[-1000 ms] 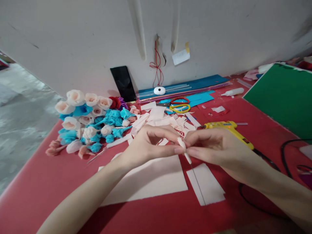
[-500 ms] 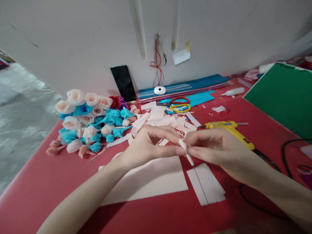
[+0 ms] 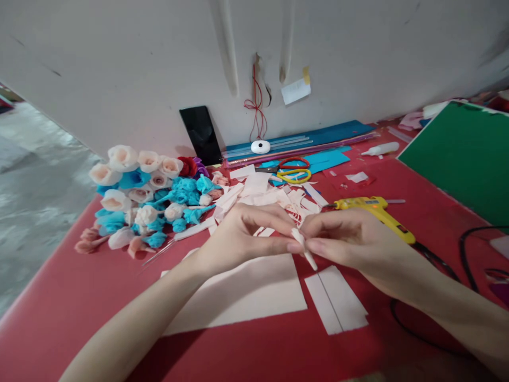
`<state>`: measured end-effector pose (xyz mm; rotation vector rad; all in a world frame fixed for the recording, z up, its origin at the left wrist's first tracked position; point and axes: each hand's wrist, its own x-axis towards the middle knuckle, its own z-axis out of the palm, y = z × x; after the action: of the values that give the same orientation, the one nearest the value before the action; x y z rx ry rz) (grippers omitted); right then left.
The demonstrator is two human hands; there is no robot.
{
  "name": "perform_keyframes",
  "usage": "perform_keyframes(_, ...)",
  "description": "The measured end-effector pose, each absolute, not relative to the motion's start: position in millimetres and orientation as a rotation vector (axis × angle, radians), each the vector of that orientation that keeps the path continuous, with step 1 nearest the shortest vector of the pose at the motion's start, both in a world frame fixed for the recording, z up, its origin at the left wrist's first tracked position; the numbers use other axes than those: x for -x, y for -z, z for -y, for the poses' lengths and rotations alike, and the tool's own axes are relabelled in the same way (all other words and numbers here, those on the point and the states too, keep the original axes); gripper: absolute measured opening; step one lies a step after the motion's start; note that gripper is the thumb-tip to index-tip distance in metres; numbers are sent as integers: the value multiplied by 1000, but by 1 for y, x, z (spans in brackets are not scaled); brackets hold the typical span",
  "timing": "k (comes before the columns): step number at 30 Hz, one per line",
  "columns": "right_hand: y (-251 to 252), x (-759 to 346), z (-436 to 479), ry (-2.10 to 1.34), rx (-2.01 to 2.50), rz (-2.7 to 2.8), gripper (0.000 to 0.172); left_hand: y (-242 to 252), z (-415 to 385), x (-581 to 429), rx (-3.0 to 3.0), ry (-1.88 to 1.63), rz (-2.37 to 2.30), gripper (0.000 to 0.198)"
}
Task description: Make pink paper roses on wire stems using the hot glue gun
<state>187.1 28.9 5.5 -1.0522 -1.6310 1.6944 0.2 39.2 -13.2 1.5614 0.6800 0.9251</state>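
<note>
Between my fingertips is a small, pale pink roll of crepe paper (image 3: 309, 259), its narrow end pointing down. My left hand (image 3: 248, 233) pinches it from the left with thumb and forefinger. From the other side, my right hand (image 3: 344, 236) pinches the same roll, thumb tips almost meeting. A thin dark wire seems to run down from the roll across a pale paper rectangle (image 3: 350, 302); whether it is a wire or a line on the paper I cannot tell. Under my left hand lies a larger pale sheet (image 3: 254, 297).
Paper flowers (image 3: 151, 196) are heaped at the left, beside pale paper scraps (image 3: 258, 191). Scissors (image 3: 294, 172) lie behind the scraps. A yellow glue gun (image 3: 377, 212) with a black cable sits by my right hand. A phone (image 3: 201, 135) leans on the wall; a green board (image 3: 469, 159) stands right.
Almost nothing differs. Both hands stay in place on the paper roll, which has tilted very slightly.
</note>
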Motion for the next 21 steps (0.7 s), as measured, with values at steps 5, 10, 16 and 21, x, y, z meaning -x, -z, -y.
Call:
perform_keyframes(5, -2, -187, -28, -1696, 1078, 1643, 15, 14, -39, 1, -1598, -910, -675, 12)
perform_keyframes(10, -3, -187, -29, -1743, 1056, 1611, 14, 15, -41, 4, -1601, -867, -612, 15)
perform_keyframes(16, -4, -188, -28, -1714, 1082, 1670, 17, 15, -42, 4, -1614, -860, -611, 13)
perform_keyframes(21, -3, -186, -29, -1673, 1084, 1694, 19, 13, -41, 4, -1671, -853, -647, 11)
